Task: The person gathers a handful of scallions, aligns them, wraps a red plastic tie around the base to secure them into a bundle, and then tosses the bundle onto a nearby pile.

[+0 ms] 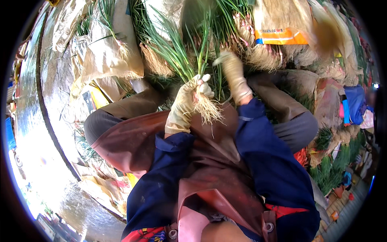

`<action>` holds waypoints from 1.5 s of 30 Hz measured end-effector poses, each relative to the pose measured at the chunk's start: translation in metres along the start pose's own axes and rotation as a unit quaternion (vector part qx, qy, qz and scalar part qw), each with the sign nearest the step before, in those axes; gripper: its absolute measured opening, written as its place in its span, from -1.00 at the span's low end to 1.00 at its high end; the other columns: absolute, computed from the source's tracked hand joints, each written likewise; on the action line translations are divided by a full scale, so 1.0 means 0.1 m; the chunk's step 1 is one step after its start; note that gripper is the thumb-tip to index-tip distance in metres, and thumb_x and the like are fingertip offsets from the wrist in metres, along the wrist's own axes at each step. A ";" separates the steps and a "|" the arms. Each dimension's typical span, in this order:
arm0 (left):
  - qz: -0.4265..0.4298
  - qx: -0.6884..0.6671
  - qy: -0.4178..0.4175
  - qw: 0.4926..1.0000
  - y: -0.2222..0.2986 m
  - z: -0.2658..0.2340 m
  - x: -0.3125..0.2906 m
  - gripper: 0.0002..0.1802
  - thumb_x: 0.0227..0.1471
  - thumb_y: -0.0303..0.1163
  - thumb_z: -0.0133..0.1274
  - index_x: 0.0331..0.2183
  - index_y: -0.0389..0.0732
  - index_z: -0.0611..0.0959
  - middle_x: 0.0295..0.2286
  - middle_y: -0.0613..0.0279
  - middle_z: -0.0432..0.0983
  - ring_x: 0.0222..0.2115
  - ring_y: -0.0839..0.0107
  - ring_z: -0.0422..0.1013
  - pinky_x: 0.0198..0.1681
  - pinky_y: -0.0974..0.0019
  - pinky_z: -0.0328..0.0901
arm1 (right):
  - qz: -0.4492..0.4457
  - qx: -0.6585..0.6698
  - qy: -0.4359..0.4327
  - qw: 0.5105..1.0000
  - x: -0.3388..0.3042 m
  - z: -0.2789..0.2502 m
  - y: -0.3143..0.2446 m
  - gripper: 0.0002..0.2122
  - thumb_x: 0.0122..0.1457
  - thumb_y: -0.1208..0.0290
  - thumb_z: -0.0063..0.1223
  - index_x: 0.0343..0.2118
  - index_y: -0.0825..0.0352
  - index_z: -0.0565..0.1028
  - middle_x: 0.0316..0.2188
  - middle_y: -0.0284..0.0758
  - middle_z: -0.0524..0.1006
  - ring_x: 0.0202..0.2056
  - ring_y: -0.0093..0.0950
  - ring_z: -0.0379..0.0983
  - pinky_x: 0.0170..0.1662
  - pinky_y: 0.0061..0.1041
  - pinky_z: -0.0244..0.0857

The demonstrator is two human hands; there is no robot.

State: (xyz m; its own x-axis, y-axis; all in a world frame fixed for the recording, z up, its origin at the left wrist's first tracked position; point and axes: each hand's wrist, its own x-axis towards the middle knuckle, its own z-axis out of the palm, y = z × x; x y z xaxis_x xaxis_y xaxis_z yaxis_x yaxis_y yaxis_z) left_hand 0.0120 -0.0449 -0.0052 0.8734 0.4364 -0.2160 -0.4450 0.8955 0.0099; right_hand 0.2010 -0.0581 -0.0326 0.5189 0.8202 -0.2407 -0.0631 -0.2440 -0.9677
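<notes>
My left hand [182, 105], in a pale rubber glove, is closed round a bunch of spring onions [186, 66]. Their long green leaves point up and away from me, and a tuft of pale roots [207, 108] hangs below the fist over my lap. Just right of the bunch is my right hand [234, 74], in a similar glove and smeared by motion. Its fingers point toward the leaves, apart from the left hand; whether it holds anything cannot be made out. A brown apron [213, 165] covers my lap between my bent knees.
Piles of rooted spring onions [242, 30] lie ahead, partly under translucent plastic sheets [282, 16]. A sack [115, 52] stands at the far left, with a few onions on it. Wet, shiny ground [60, 121] runs along the left. More green bundles [334, 169] lie at right.
</notes>
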 end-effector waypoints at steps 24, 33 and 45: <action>-0.046 -0.046 0.000 0.998 -0.12 -0.01 -0.02 -0.63 0.11 -0.35 -0.05 -0.08 -0.35 0.41 -0.53 0.39 0.35 -0.56 0.52 0.18 -0.36 0.38 0.19 | 0.282 0.551 -0.302 0.725 -0.05 0.38 -0.07 -0.65 0.16 0.29 0.06 -0.03 0.32 0.41 -0.46 -0.53 0.46 -0.68 -0.80 0.14 -0.69 -0.83 0.04; 0.013 0.002 0.077 0.997 -0.10 0.16 -0.02 -0.70 0.06 -0.34 -0.01 -0.17 -0.29 0.45 -0.55 0.39 0.32 -0.55 0.51 0.13 -0.32 0.38 0.13 | 0.012 -0.221 -0.074 0.973 0.25 0.39 0.39 -0.70 0.20 0.23 -0.07 -0.11 0.32 0.42 -0.45 -0.28 0.49 -0.45 -0.42 0.45 -0.33 -0.44 0.35; 0.132 0.238 0.148 0.951 0.21 0.23 -0.29 -0.63 0.02 -0.46 0.10 -0.10 -0.33 0.49 -0.36 0.19 0.54 -0.46 0.50 0.46 -0.47 0.51 0.34 | 0.225 -0.177 -0.331 0.899 -0.61 0.17 1.03 -0.72 0.09 0.31 0.08 -0.17 0.34 0.46 -0.34 -0.30 0.54 -0.47 -0.48 0.42 -0.36 -0.46 0.35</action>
State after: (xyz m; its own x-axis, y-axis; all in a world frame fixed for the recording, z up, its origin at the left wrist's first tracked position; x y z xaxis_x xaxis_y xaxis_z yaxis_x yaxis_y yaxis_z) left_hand -0.0179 -0.0371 0.0236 0.6195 0.6702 -0.4088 -0.4392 0.7275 0.5272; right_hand 0.1487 -0.1243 -0.1186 -0.1192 0.6967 -0.7074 0.1956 -0.6820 -0.7047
